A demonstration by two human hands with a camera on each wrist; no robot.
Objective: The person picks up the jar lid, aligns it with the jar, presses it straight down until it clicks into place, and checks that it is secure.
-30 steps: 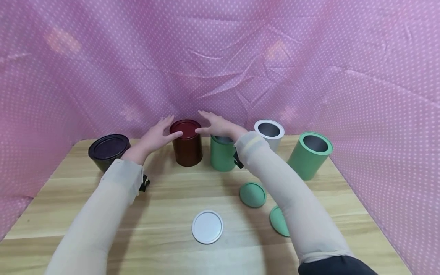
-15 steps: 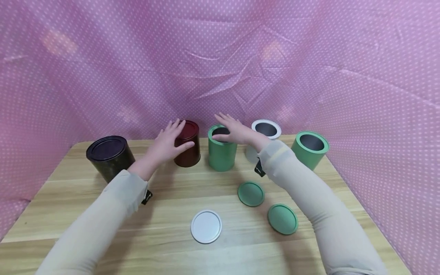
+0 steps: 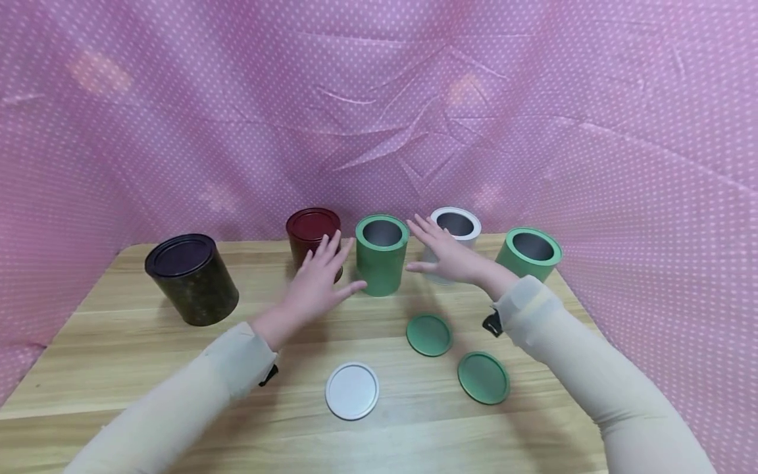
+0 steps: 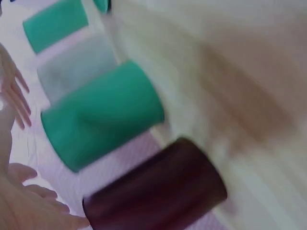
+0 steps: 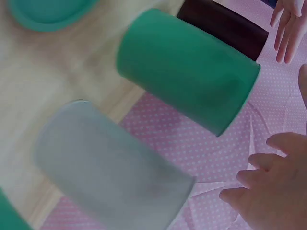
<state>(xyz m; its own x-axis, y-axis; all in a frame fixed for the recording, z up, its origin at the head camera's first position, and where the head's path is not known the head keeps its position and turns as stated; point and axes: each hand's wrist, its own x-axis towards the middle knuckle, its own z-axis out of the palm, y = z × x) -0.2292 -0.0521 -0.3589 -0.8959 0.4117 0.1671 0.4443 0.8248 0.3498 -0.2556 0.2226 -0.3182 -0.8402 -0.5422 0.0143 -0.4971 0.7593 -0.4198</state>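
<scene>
Both hands are hovering above the table (image 3: 118, 375) with nothing in their grip: the left hand (image 3: 316, 283) is spreading its fingers in front of the red-brown can (image 3: 314, 227), and the right hand (image 3: 453, 257) is holding its fingers extended by the white can (image 5: 112, 167). No contact is showing for certain; the left wrist view is overlapping a fingertip with the red-brown can's rim, so touch there cannot be told. The middle green can (image 3: 381, 270) is standing between the hands, towards the back edge, with the right green can (image 3: 524, 263) and the black can (image 3: 198, 289) flanking the group. Judgement: the palms are probably staying high and apart for clearance over the rims. The white lid (image 3: 352, 391), near green lid (image 3: 483, 378) and far green lid (image 3: 429, 335) are lying flat in front, likely so they cannot roll and stay within reach. Orientation: the middle green can is resting on its base, mouth pointing up, long axis running vertical; the white can and right green can are likewise facing upward, uncovered. The red-brown and black cans are standing upright, tops covered. Apparent slants are presumably coming from lens and wrist angle.
</scene>
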